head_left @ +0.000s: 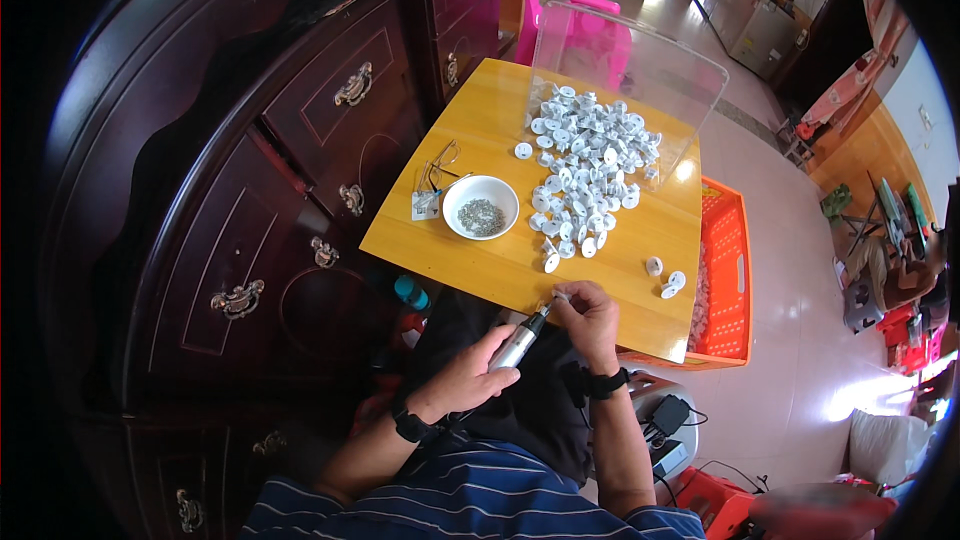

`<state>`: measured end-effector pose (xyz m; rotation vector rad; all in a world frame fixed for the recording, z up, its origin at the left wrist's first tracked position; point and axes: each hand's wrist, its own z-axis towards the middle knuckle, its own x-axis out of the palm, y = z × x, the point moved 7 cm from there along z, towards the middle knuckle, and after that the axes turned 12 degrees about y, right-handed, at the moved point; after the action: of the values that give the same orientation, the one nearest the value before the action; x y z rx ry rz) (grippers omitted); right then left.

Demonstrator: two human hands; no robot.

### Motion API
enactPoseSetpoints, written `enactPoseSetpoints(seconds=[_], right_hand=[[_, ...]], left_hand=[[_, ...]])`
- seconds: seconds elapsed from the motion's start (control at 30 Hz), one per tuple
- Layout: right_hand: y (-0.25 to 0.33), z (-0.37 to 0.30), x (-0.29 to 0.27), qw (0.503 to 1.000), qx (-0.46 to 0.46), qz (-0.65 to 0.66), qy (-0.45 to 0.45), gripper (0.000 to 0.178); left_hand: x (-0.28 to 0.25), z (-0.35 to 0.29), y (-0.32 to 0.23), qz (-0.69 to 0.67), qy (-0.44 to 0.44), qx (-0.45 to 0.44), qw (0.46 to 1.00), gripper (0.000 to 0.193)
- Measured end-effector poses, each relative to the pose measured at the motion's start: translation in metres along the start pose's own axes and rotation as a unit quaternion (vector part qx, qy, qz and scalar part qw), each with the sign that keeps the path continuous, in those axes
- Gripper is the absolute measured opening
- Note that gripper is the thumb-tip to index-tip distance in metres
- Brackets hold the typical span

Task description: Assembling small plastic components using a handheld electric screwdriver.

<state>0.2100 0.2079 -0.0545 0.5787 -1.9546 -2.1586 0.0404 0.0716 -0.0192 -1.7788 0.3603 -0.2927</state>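
My left hand (470,375) is wrapped round a silver and black electric screwdriver (519,342), whose tip points up and to the right at the table's near edge. At that tip, my right hand (590,318) pinches a small white plastic part (560,297), mostly hidden by the fingers. A big heap of white round-based plastic parts (585,165) lies on the yellow wooden table (490,277). To its left stands a white bowl (508,202) with many small metal screws (481,217) in it. A few white parts (672,285) lie apart near the table's right edge.
A clear plastic bin (690,60) lies behind the heap. Wire-like glasses (437,168) rest left of the bowl. An orange crate (742,290) stands right of the table, a pink chair (590,35) behind it. Dark wooden drawers (300,140) line the left side.
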Motion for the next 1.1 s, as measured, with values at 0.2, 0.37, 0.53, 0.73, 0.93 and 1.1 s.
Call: enactPoseSetpoints(seconds=[0.2, 0.37, 0.53, 0.73, 0.93, 1.1], right_hand=[[-0.008, 0.001, 0.0, 1.0, 0.014, 0.012, -0.001, 0.014], [-0.014, 0.006, -0.01, 0.991, 0.014, 0.13, -0.036, 0.02], [0.014, 0.005, -0.034, 0.986, -0.029, -0.136, -0.088, 0.017], [0.029, 0.013, -0.03, 0.971, -0.036, -0.226, -0.076, 0.018], [0.034, 0.014, -0.026, 0.961, -0.016, -0.266, -0.077, 0.026], [0.053, 0.002, -0.021, 0.948, -0.041, -0.287, -0.132, 0.033]], left_hand=[[-0.002, 0.004, -0.002, 0.007, 0.0, 0.02, 1.0, 0.062], [-0.008, -0.002, 0.0, 0.002, 0.005, 0.018, 1.0, 0.062], [-0.032, -0.035, 0.011, 0.018, -0.06, 0.057, 0.996, 0.067], [-0.085, -0.064, 0.022, -0.074, -0.172, -0.015, 0.982, 0.064], [-0.093, -0.062, 0.024, -0.095, -0.154, -0.049, 0.982, 0.064], [-0.087, -0.066, 0.03, -0.093, -0.144, -0.058, 0.984, 0.06]])
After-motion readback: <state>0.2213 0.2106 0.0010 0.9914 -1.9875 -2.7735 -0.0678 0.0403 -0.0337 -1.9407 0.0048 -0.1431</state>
